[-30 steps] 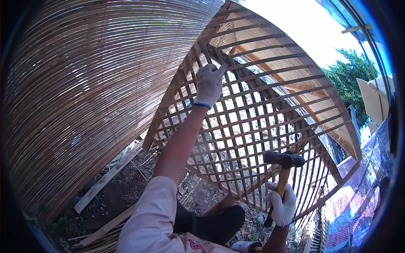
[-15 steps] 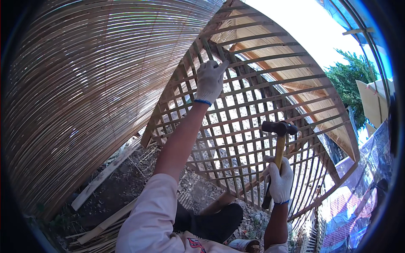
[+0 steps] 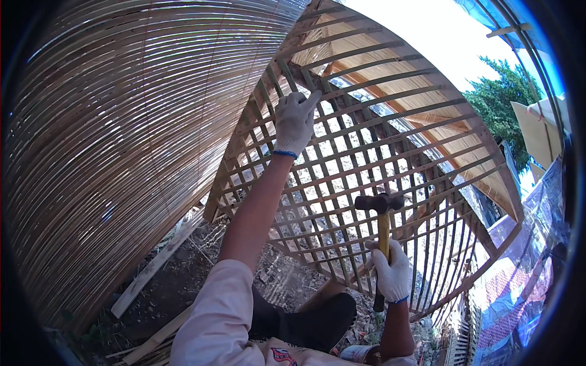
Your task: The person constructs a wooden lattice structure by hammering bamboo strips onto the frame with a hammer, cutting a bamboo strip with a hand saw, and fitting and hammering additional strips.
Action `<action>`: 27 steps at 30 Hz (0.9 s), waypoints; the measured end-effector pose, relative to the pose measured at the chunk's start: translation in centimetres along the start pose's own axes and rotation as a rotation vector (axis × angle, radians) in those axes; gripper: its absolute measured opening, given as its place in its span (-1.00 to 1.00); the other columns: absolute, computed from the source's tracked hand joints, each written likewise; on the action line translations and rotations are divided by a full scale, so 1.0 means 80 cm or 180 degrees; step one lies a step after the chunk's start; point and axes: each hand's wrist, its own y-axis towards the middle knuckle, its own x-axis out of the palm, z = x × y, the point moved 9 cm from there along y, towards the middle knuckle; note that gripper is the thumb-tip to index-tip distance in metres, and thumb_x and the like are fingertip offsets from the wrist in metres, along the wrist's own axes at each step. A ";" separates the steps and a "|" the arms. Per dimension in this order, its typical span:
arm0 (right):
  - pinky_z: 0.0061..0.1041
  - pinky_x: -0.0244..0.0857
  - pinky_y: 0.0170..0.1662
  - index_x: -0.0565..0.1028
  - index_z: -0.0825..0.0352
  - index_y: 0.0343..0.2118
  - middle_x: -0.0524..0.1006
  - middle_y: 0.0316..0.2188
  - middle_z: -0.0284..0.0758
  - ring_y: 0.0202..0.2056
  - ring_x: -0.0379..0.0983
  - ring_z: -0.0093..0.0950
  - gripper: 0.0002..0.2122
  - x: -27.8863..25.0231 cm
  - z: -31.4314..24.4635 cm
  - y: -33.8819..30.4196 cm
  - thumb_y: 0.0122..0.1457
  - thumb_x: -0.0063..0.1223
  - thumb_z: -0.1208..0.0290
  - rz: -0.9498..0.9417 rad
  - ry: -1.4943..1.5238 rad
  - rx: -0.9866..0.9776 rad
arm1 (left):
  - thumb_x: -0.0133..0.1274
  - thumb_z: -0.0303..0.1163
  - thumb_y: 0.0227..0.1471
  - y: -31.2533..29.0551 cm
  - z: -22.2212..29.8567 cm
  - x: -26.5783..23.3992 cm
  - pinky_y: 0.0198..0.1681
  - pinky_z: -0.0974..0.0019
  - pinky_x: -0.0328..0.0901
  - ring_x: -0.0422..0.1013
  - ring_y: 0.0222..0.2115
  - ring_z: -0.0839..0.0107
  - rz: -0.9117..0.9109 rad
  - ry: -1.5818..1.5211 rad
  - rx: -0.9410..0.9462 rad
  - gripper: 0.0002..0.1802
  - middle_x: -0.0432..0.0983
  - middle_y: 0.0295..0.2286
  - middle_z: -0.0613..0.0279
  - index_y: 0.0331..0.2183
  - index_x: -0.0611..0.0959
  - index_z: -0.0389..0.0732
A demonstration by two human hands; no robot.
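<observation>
In a white knit glove, my left hand [image 3: 295, 125] is raised to the upper part of a lattice panel [image 3: 342, 166] of crossed thin bamboo slats in a wooden frame. Its fingers are closed round a slat [image 3: 342, 93] near the upper left side, partly hidden by the glove. My right hand [image 3: 394, 274], gloved the same way, grips a hammer [image 3: 383, 221] by its yellow handle. The dark metal head points up and stands in front of the lattice's lower right part. Whether the head touches the slats I cannot tell.
A large wall of thin bamboo strips [image 3: 140, 134] fills the left side. Wooden boards [image 3: 155, 268] lie on the dirt below it. Near my dark-clothed leg [image 3: 314, 322] stands a can [image 3: 357, 352]. Plastic sheeting [image 3: 519, 274] hangs at the right, below a tree [image 3: 505, 113].
My right hand and the hammer have moved down and to the left. My left hand keeps its place on the lattice, while the whole view has shifted slightly.
</observation>
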 end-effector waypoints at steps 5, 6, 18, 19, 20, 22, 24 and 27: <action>-0.56 0.46 -0.38 0.61 0.44 -0.07 0.65 -0.44 -0.33 -0.45 0.61 -0.62 -0.76 -0.004 0.014 -0.011 0.30 0.10 0.43 0.0061 -0.0024 0.0125 | 0.23 -0.43 0.17 0.000 -0.004 -0.004 -0.01 0.06 0.41 0.46 -0.14 0.15 0.0177 -0.0193 0.0075 -0.66 0.58 -0.25 0.24 0.00 0.74 0.02; -0.56 0.46 -0.38 0.61 0.44 -0.07 0.65 -0.44 -0.33 -0.45 0.61 -0.62 -0.76 -0.004 0.017 -0.012 0.30 0.10 0.43 0.0058 -0.0021 0.0125 | 0.23 -0.42 0.18 0.000 -0.005 -0.005 0.00 0.06 0.40 0.46 -0.13 0.16 0.0228 -0.0189 0.0095 -0.68 0.60 -0.25 0.25 -0.01 0.74 0.00; -0.58 0.43 -0.39 0.61 0.43 -0.07 0.64 -0.44 -0.34 -0.45 0.62 -0.60 -0.78 0.003 0.052 -0.016 0.33 0.06 0.46 -0.0145 0.0069 0.0167 | 0.26 -0.37 0.17 -0.009 -0.016 -0.003 0.12 0.06 0.33 0.45 -0.07 0.22 0.0305 -0.0118 -0.0036 -0.73 0.70 -0.24 0.35 -0.06 0.77 0.03; -0.58 0.43 -0.39 0.61 0.43 -0.08 0.64 -0.44 -0.33 -0.45 0.62 -0.60 -0.79 0.001 0.047 -0.018 0.33 0.05 0.45 -0.0090 0.0064 0.0173 | 0.27 -0.39 0.16 -0.007 -0.012 -0.002 0.12 0.07 0.34 0.45 -0.07 0.19 0.0311 -0.0295 -0.0046 -0.72 0.70 -0.25 0.33 -0.06 0.77 0.02; -0.58 0.43 -0.40 0.60 0.43 -0.08 0.64 -0.43 -0.33 -0.45 0.62 -0.59 -0.79 0.001 0.046 -0.020 0.33 0.05 0.45 -0.0048 0.0062 0.0181 | 0.27 -0.42 0.16 -0.005 -0.008 -0.004 0.11 0.07 0.37 0.45 -0.07 0.18 0.0395 -0.0333 0.0006 -0.73 0.69 -0.27 0.31 -0.07 0.77 0.01; -0.58 0.41 -0.42 0.60 0.44 -0.08 0.64 -0.44 -0.33 -0.46 0.60 -0.60 -0.79 0.003 0.052 -0.022 0.33 0.05 0.45 -0.0077 0.0051 0.0142 | 0.27 -0.44 0.15 -0.004 -0.002 -0.001 0.09 0.06 0.40 0.45 -0.08 0.17 0.0430 -0.0399 0.0079 -0.73 0.68 -0.29 0.30 -0.08 0.76 -0.01; -0.63 0.31 -0.46 0.56 0.45 -0.07 0.60 -0.46 -0.35 -0.53 0.48 -0.67 -0.79 0.006 0.053 -0.023 0.39 0.01 0.43 0.0003 0.0110 0.0120 | 0.27 -0.45 0.14 -0.004 -0.005 -0.007 0.11 0.05 0.39 0.46 -0.09 0.16 0.0462 -0.0464 0.0040 -0.72 0.68 -0.30 0.29 -0.08 0.76 -0.01; -0.63 0.28 -0.47 0.56 0.45 -0.07 0.59 -0.50 -0.36 -0.55 0.46 -0.67 -0.78 0.011 0.056 -0.024 0.39 0.02 0.40 -0.0092 0.0016 0.0092 | 0.27 -0.47 0.14 -0.005 -0.004 -0.009 0.19 -0.01 0.33 0.47 -0.12 0.15 0.0452 -0.0462 0.0088 -0.74 0.65 -0.33 0.27 -0.10 0.75 -0.04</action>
